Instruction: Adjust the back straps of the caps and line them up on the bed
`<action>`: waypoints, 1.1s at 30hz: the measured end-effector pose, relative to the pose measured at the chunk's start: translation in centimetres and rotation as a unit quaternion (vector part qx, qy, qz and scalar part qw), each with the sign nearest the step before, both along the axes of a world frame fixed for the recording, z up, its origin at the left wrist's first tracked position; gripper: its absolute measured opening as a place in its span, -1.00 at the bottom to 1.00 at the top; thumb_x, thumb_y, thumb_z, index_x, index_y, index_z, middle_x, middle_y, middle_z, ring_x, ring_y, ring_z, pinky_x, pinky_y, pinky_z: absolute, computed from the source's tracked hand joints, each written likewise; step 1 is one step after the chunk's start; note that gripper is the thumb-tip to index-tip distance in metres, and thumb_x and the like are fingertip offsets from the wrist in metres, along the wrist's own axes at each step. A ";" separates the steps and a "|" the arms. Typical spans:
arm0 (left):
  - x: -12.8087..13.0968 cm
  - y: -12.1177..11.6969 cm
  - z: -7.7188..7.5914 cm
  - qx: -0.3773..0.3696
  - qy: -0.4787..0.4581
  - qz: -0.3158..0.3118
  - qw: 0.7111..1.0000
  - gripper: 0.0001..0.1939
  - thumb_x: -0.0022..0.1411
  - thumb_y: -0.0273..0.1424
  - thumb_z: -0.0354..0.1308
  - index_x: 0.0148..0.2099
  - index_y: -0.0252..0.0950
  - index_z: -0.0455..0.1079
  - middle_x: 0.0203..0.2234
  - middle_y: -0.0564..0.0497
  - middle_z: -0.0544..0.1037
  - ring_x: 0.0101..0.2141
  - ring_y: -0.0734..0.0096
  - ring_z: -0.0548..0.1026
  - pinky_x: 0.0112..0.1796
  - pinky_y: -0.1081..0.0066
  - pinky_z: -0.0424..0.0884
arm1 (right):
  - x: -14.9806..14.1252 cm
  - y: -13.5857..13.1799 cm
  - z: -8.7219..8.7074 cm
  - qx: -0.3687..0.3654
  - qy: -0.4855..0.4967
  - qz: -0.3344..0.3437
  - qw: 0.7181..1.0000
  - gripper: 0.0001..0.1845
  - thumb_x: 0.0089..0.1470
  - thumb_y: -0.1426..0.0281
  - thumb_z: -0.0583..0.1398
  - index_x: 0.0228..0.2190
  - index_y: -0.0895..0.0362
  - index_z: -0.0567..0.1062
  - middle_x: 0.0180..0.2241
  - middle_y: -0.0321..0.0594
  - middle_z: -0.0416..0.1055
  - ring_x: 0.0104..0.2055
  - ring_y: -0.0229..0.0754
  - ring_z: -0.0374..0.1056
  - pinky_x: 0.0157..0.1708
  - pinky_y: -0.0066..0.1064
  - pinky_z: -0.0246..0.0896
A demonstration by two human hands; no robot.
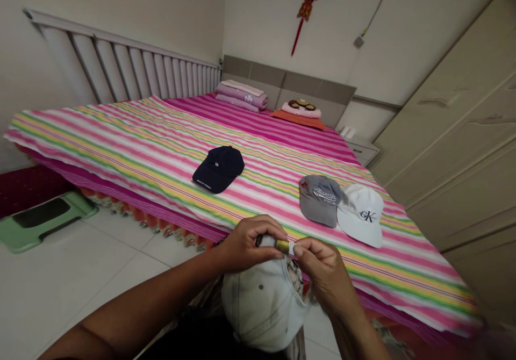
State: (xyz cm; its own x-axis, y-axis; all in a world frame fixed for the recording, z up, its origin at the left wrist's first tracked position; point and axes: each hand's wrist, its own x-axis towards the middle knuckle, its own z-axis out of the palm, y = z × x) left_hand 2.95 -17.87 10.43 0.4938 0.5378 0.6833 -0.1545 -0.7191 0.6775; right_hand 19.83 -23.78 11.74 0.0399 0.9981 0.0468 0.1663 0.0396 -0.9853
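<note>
A pale grey-white cap (258,301) rests low in front of my body, its back opening turned toward the bed. My left hand (252,244) pinches the cap's back strap close to a gold-coloured buckle (282,246). On the other side of the buckle, my right hand (322,266) grips the whitish strap end between thumb and fingers. Both hands are closed and nearly touching. Beyond them on the bed lie a navy cap (221,167), a grey cap (319,201) with white lettering, and a white cap (363,215) marked "CK", which touches the grey one.
The bed (133,150) has a striped cover. Folded purple bedding (242,98) and a pink pillow (302,112) lie near the headboard (278,83). A green stool (48,220) stands on the tiled floor at left. Wardrobe doors (455,118) line the right side.
</note>
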 end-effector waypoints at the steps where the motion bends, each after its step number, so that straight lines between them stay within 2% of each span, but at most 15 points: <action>1: 0.0 0.0 0.2 0.030 0.005 0.008 1.000 -0.78 -0.01 -0.40 0.21 -0.26 -0.37 0.38 -0.39 -0.11 0.48 -0.32 0.38 0.44 -0.30 0.40 0.35 | 0.0 0.0 0.1 0.002 -0.004 0.002 1.000 -0.75 -0.14 0.25 0.19 -0.64 0.19 0.41 -0.71 -0.40 0.07 -0.65 -0.39 -0.10 -0.68 -0.51 -0.22; 4: -0.1 -0.1 0.8 0.093 0.022 0.030 0.995 -0.79 0.03 -0.39 0.18 -0.24 -0.34 0.38 -0.41 -0.09 0.50 -0.33 0.40 0.43 -0.31 0.41 0.34 | 0.0 -0.2 0.4 0.006 -0.010 0.009 1.000 -0.75 -0.14 0.26 0.19 -0.65 0.19 0.41 -0.71 -0.39 0.09 -0.65 -0.39 -0.10 -0.68 -0.50 -0.21; 7: -0.2 -0.2 1.2 0.108 0.030 0.040 0.993 -0.79 0.04 -0.39 0.17 -0.24 -0.34 0.38 -0.40 -0.09 0.50 -0.34 0.41 0.43 -0.31 0.41 0.34 | -0.1 -0.3 0.7 0.004 0.000 0.007 1.000 -0.75 -0.15 0.26 0.20 -0.65 0.18 0.41 -0.72 -0.40 0.10 -0.65 -0.39 -0.09 -0.67 -0.50 -0.20; 13: -0.3 -0.4 1.3 0.110 0.036 0.054 0.992 -0.81 0.06 -0.38 0.16 -0.25 -0.35 0.37 -0.42 -0.08 0.49 -0.35 0.39 0.43 -0.29 0.39 0.33 | -0.6 -0.6 0.5 0.008 0.024 -0.011 1.000 -0.74 -0.14 0.24 0.21 -0.64 0.18 0.42 -0.71 -0.41 0.11 -0.65 -0.38 -0.09 -0.66 -0.50 -0.20; 22: -0.1 -0.5 0.8 0.075 0.000 0.048 0.996 -0.81 0.04 -0.39 0.17 -0.26 -0.36 0.38 -0.43 -0.09 0.49 -0.35 0.40 0.44 -0.31 0.42 0.35 | -1.6 -0.9 -1.3 0.016 0.142 -0.052 0.988 -0.75 -0.12 0.24 0.22 -0.60 0.16 0.37 -0.72 -0.45 0.03 -0.66 -0.39 -0.14 -0.65 -0.50 -0.24; 29: -0.2 -0.4 0.8 0.109 0.018 0.074 0.991 -0.81 0.05 -0.34 0.15 -0.27 -0.33 0.38 -0.44 -0.06 0.51 -0.36 0.40 0.44 -0.22 0.34 0.31 | -1.8 -0.7 -0.5 -0.060 0.205 0.010 0.977 -0.74 -0.09 0.25 0.19 -0.60 0.15 0.27 -0.81 -0.51 0.01 -0.74 -0.43 -0.20 -0.70 -0.51 -0.37; 33: -0.3 -0.5 0.9 0.123 0.036 0.085 0.988 -0.81 0.06 -0.32 0.14 -0.28 -0.32 0.38 -0.44 -0.04 0.52 -0.37 0.42 0.44 -0.14 0.27 0.27 | -1.9 -0.6 -0.3 -0.070 0.206 0.007 0.976 -0.73 -0.11 0.26 0.21 -0.59 0.15 0.26 -0.81 -0.52 0.01 -0.74 -0.45 -0.20 -0.71 -0.54 -0.37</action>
State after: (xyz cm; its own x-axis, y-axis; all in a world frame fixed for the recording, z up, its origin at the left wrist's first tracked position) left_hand 2.67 -18.35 11.34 0.4625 0.4382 0.7708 0.0242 -0.8753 0.4830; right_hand 17.91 -24.40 11.44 0.0127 0.9942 -0.1064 -0.2457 -0.1000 -0.9642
